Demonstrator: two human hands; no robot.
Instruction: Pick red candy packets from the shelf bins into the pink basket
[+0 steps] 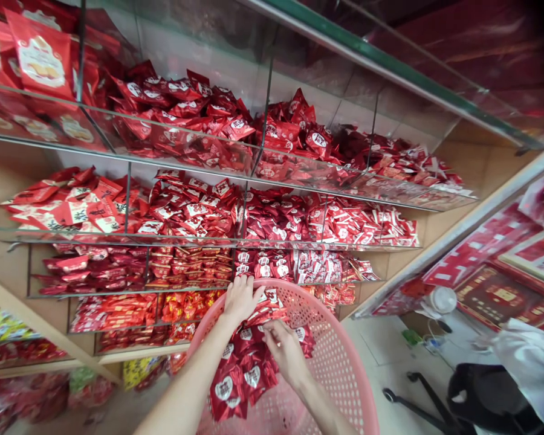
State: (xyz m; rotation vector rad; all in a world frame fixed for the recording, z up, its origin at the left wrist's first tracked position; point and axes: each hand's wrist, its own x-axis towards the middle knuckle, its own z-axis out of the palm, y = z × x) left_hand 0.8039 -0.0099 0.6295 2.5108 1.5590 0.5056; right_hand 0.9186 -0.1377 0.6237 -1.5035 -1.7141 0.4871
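Round pink perforated plastic basket [338,368] at 12 o'clock, heaped with glossy red foil heart-print packets [245,368]. Left hand [241,300] at the basket's far rim: fingers spread, palm down on the topmost packets. Right hand [283,352] lower, on the middle of the pile: fingers pressed together, apparently pinching a packet's edge. Beyond the basket, from 10 to 1 o'clock, tiered clear acrylic display shelves [185,237] hold more red packets. Crumpled white plastic bag [532,368] at 4 o'clock.
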